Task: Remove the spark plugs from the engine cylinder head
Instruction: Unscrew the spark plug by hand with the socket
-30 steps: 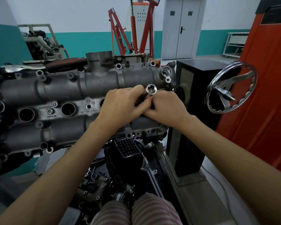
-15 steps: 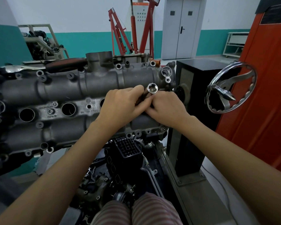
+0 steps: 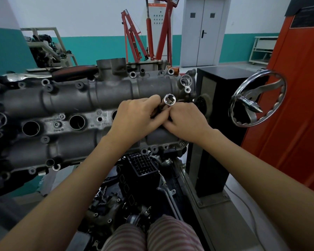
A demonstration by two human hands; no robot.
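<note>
Both hands stayed at the cylinder head's three-o'clock end. The left hand and right hand pinched the socket, whose open end had tilted slightly toward one o'clock.

Both hands grip a socket over the cylinder head.

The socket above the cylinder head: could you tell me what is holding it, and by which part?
Both hands hold the socket by its lower shaft: left hand and right hand curl their fingers round it, leaving the open top end free.
</note>
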